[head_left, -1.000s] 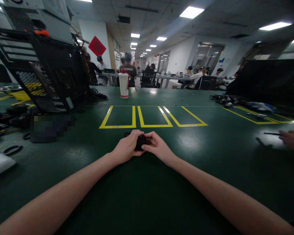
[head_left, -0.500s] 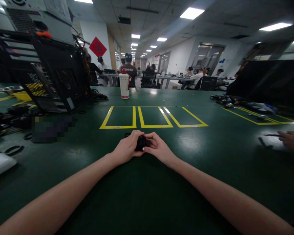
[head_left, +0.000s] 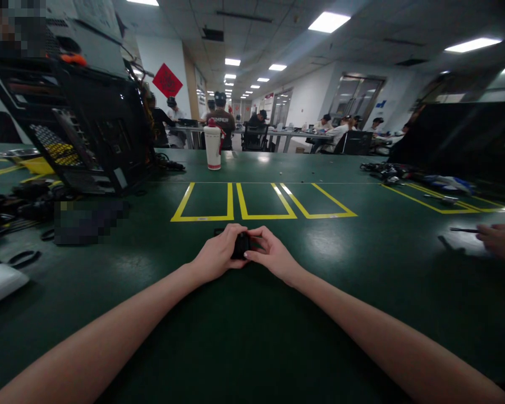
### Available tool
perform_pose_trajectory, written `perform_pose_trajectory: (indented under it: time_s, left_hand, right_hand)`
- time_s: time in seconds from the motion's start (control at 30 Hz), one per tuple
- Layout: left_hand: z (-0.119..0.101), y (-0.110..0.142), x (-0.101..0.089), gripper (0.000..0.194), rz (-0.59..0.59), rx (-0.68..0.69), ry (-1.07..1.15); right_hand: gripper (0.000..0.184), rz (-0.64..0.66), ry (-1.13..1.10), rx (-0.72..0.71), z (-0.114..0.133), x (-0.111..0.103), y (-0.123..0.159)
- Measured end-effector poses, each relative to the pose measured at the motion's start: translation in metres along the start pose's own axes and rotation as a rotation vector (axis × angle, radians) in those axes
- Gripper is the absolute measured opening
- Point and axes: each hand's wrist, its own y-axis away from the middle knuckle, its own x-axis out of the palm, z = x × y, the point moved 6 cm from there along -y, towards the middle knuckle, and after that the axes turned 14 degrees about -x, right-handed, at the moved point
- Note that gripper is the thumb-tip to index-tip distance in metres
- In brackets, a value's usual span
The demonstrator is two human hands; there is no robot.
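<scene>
A small black block-like object [head_left: 241,247] is held between my two hands, just above or on the green table [head_left: 252,325]; I cannot tell its kind. My left hand [head_left: 219,252] wraps its left side, fingers over the top and thumb below. From the right, my right hand [head_left: 272,252] pinches it with curled fingers and the thumb at its near edge. A thin black part [head_left: 219,231] shows behind my left fingers; whether it joins the object is hidden. Yellow tape outlines [head_left: 269,216] lie on the table just beyond my hands.
An open black computer case [head_left: 105,129] stands at the left, cables [head_left: 25,202] near it. A white cup [head_left: 214,147] stands at the back. At right, another person's hand [head_left: 500,241] holds a thin dark tool [head_left: 464,230], near a large black panel [head_left: 463,140].
My hands stay in nearly the same place around the black object, which looks slightly turned. At the right, the other person's hand with the tool has shifted a little left.
</scene>
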Motion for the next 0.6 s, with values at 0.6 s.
perform_pose_trajectory:
  time_s: [0.6]
  left_hand:
    - [-0.0006,0.0008,-0.0013,0.063,0.0,-0.009,0.017]
  right_hand:
    - [0.031,-0.013,-0.002,0.012,0.0044,0.0029,0.0012]
